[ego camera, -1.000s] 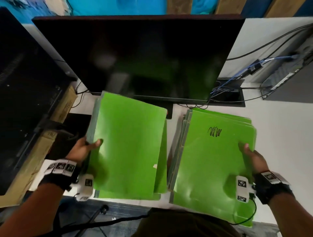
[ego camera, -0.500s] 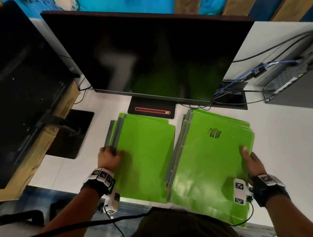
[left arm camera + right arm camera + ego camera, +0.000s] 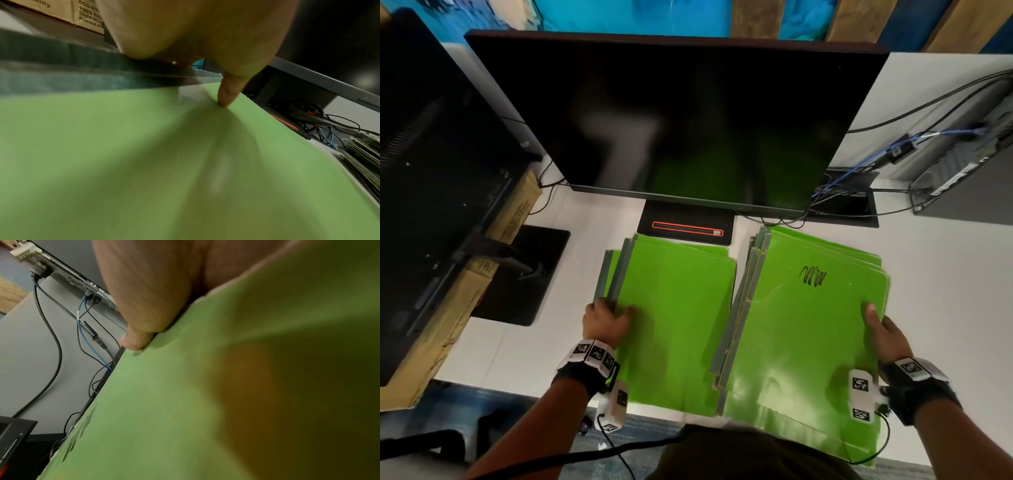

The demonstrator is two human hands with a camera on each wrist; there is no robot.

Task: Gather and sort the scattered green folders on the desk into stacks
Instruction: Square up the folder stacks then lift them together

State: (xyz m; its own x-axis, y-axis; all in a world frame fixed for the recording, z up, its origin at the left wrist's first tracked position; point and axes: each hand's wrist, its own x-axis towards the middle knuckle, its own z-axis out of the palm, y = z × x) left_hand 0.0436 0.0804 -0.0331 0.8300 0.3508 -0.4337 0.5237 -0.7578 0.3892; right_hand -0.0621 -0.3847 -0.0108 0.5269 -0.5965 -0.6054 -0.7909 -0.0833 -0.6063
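Green card folders lie in two flat stacks on the white desk [image 3: 945, 308], side by side and just apart. The left stack of green folders [image 3: 678, 325] sits directly under the left hand [image 3: 606, 320], which grips its near-left edge with fingers curled over the grey spines and the thumb pressed down on the top cover. The right stack of green folders [image 3: 801, 342], its top cover marked with a black scribble [image 3: 812, 276] ahead of the right hand [image 3: 887, 335], is held at its right edge; the thumb lies on top, and the fingers seem to wrap under the edge, though the wrist view is too blurred to be sure. Beyond both hands stands a large black monitor [image 3: 688, 120], with a tangle of black and blue cables [image 3: 859, 178] past the right hand.
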